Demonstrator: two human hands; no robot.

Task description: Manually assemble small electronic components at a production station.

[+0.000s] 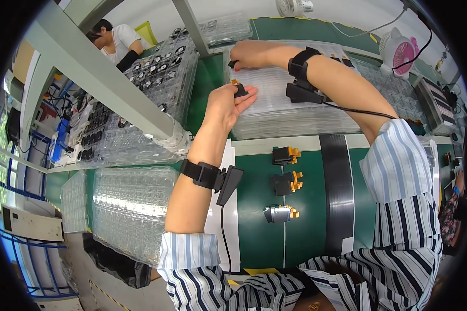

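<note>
My left hand (227, 103) is turned palm up near the left side of a stack of clear plastic trays (270, 88). Under its thumb it holds a small black part with an orange ribbon (240, 90), the other fingers stretched out. Over the stack's far left corner, my right hand (251, 54) pinches a small black part (232, 64), mostly hidden by the fingers. Closer to me, three black parts stand in a column on the green mat, each with orange ribbon ends: the far one (282, 155), the middle one (282, 184) and the near, shinier one (278, 213).
More clear trays holding black parts (155, 67) are stacked at the left, beside a grey metal post (104, 67). Empty-looking trays (132, 207) lie nearer. A black strip (338, 192) crosses the mat. A pink-and-white fan (399, 52) stands far right. A co-worker (120, 41) sits far left.
</note>
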